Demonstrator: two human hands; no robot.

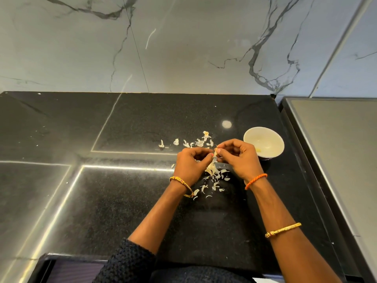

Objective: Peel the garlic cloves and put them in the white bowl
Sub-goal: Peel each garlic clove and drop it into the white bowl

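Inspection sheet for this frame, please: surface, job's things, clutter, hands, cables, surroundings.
Surface: black speckled countertop, glossy, with light reflections.
Job's things: white bowl right of the hands, one pale piece inside; garlic clove held between both hands, skin partly pulled.
Clutter: garlic skins scattered under and beyond the hands.
Hands: left hand and right hand each pinch the clove; grip at the fingertips.
Cables: nothing seen.
Surroundings: marble-veined wall; grey panel at right.

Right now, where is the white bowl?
In the head view, the white bowl stands on the black counter, just beyond the right hand, near the counter's right edge.
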